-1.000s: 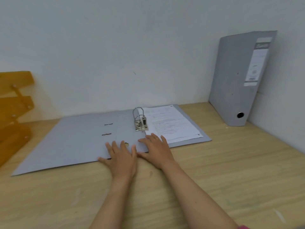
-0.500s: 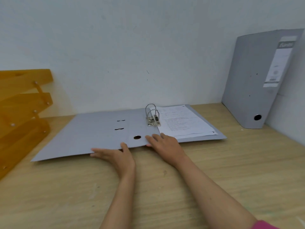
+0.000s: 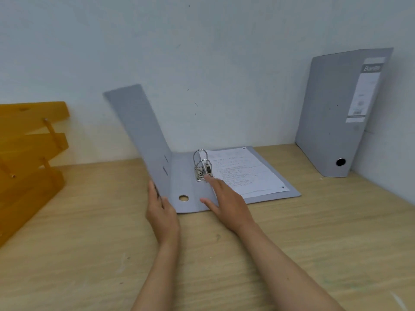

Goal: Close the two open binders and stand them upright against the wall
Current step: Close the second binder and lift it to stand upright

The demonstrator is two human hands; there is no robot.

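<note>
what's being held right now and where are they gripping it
The left hand holds the open binder's raised front cover by its near edge. The right hand holds nothing; it lies flat by the ring mechanism.

The open binder has matt grey board covers, shiny metal rings and white printed paper. The table is pale wood grain, smooth. The rack looks like glossy orange plastic.

Left hand apparently gripping cover
</note>
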